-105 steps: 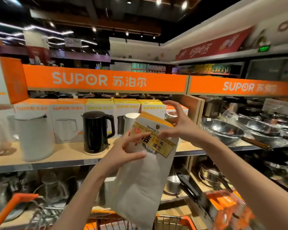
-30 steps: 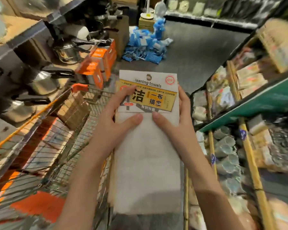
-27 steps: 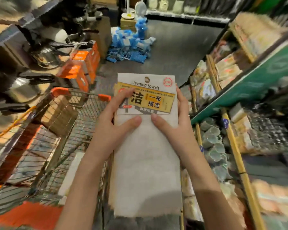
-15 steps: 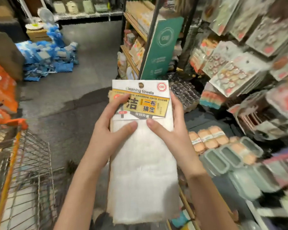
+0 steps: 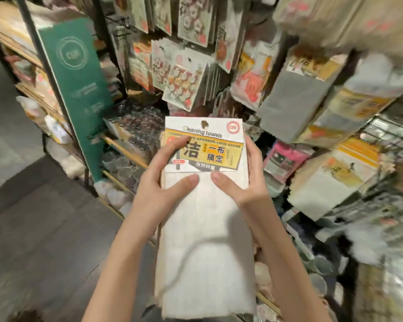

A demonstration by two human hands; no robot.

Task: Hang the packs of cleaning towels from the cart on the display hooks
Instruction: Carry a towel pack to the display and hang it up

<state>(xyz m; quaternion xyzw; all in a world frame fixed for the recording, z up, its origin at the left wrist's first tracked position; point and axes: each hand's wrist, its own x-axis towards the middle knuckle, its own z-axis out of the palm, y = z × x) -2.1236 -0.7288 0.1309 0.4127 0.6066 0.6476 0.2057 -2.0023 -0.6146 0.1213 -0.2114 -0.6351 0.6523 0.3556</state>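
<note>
centre of the frame: pack of cleaning towels (image 5: 205,224) upright, gripped at both edges near its yellow label by left hand (image 5: 165,182) and right hand (image 5: 244,180), fingers curled round it, thumbs pressed on front. upper right: hanging packs (image 5: 296,101) on display rack, blurred.

— What stands off at ten o'clock?
— A green sign panel (image 5: 76,82) leaning against a dark upright post (image 5: 44,66), with wooden shelves (image 5: 12,40) behind it.

— And at twelve?
— Flower-patterned packs (image 5: 184,87) hanging in overlapping rows, too blurred to read.

— Lower, toward nine o'clock?
— Grey floor (image 5: 33,228), and clear glass cups (image 5: 121,163) stacked just beside the sign's foot.

— At three?
— A pink packet (image 5: 286,159) near a wire rack (image 5: 391,133).
</note>
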